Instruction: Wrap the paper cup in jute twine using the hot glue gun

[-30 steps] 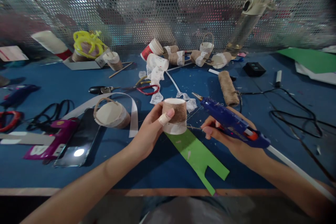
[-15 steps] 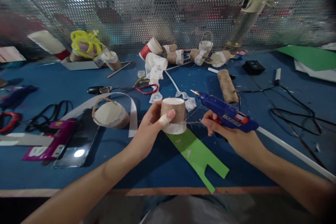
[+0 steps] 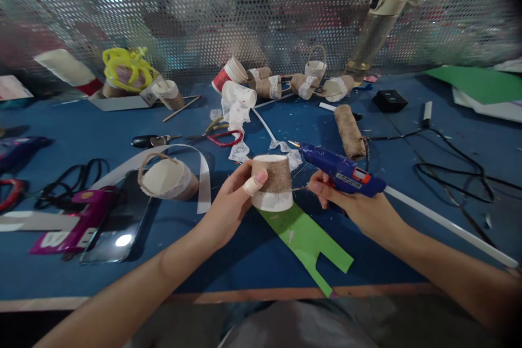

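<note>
My left hand (image 3: pixel 240 190) grips a paper cup (image 3: pixel 274 182) partly wrapped in brown twine, with a white band showing below the twine. A bandage-like strip covers the thumb. In my right hand (image 3: pixel 336 196) is a blue hot glue gun (image 3: pixel 340 168), its metal nozzle pointing left above the cup's right side and a long white glue stick (image 3: pixel 448 225) out of its back. The same hand's fingertips pinch a strand of twine (image 3: pixel 300 188) that runs taut to the cup. Under the cup lies a green cut sheet (image 3: pixel 305 236).
A twine spool (image 3: pixel 349 133) stands behind the glue gun. To the left are a handled cup (image 3: pixel 169 179), a phone (image 3: pixel 118 228) and a purple glue gun (image 3: pixel 87 217). Red-handled scissors (image 3: pixel 224 138), lace (image 3: pixel 237 119) and a bottle (image 3: pixel 373 32) lie farther back.
The cup has tilted and turned slightly in my left hand. My right hand with the glue gun has shifted a little left, while the view itself has drifted slightly.
</note>
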### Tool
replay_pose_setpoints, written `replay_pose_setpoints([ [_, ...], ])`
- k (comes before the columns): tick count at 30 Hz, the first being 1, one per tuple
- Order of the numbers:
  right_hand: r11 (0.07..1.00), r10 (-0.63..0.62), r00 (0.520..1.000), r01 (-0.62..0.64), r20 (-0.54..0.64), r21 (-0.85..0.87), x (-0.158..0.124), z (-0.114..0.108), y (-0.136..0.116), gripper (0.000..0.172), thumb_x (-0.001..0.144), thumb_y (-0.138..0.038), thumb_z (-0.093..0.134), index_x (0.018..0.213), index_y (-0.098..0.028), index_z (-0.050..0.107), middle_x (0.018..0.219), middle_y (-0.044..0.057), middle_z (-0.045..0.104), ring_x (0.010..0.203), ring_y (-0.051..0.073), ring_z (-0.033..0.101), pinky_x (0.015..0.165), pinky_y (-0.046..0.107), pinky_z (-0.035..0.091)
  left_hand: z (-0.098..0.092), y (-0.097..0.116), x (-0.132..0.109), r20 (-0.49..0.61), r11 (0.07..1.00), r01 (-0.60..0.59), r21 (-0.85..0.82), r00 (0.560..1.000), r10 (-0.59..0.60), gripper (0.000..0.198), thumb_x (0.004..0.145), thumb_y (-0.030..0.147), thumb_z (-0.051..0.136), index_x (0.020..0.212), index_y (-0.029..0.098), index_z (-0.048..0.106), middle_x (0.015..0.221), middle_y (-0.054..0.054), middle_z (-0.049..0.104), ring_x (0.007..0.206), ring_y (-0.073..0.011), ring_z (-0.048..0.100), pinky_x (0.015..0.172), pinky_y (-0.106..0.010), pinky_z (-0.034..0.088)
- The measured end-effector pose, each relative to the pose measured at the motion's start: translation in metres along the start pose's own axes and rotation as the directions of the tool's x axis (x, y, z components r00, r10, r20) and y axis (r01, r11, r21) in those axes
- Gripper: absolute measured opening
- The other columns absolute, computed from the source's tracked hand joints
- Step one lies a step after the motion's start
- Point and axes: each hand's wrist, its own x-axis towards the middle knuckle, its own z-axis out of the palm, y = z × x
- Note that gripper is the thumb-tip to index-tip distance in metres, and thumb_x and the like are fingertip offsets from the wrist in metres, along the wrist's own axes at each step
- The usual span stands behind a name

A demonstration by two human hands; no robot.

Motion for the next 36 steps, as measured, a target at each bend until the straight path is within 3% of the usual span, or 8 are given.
replay_pose_setpoints([
  [7,0.997,0.073,0.997,-0.073,0.005,0.033,-0.001,0.004,-0.010,0.037,0.078,-0.053,0.082,0.073,-0.024,0.059,0.062,-0.006,0.057,0.054,0.010,0.052,0.060,0.026,0.052,0.001,0.003,-0.001,0.022,0.999,0.042,-0.017,0.999,-0.041,0.032,0.084,0.046,0.081,0.109,0.026,0.079,0.113,-0.003,0.077,0.103,-0.0193,0.071,0.081,-0.021,0.054],
  [20,0.996,0.001,1.000,0.000,-0.005,0.084,0.000,0.004,0.001,0.023,0.081,-0.037,0.080,0.076,-0.025,0.062,0.067,-0.005,0.061,0.062,0.013,0.061,0.065,0.030,0.056,0.000,0.002,-0.001,0.068,0.997,0.055,-0.050,0.996,-0.051,0.030,0.087,0.044,0.078,0.112,0.028,0.080,0.114,-0.003,0.079,0.102,-0.0186,0.073,0.081,-0.021,0.055],
  [29,0.985,0.066,0.998,-0.061,-0.025,0.164,0.002,0.006,0.003,0.040,0.067,-0.052,0.089,0.077,-0.024,0.062,0.072,-0.003,0.067,0.059,0.012,0.060,0.062,0.031,0.058,0.001,0.002,-0.002,0.129,0.998,0.046,-0.044,0.991,-0.040,0.030,0.089,0.044,0.076,0.114,0.027,0.079,0.112,-0.004,0.079,0.103,-0.0202,0.073,0.084,-0.023,0.057],
  [36,0.982,0.082,0.996,-0.073,-0.047,0.172,0.000,0.009,-0.001,0.041,0.066,-0.052,0.091,0.075,-0.023,0.063,0.071,-0.003,0.067,0.057,0.011,0.058,0.059,0.028,0.057,0.003,0.002,-0.002,0.124,0.998,0.057,-0.013,0.991,-0.055,0.034,0.088,0.046,0.076,0.116,0.027,0.078,0.117,-0.006,0.078,0.106,-0.0228,0.072,0.084,-0.025,0.056],
])
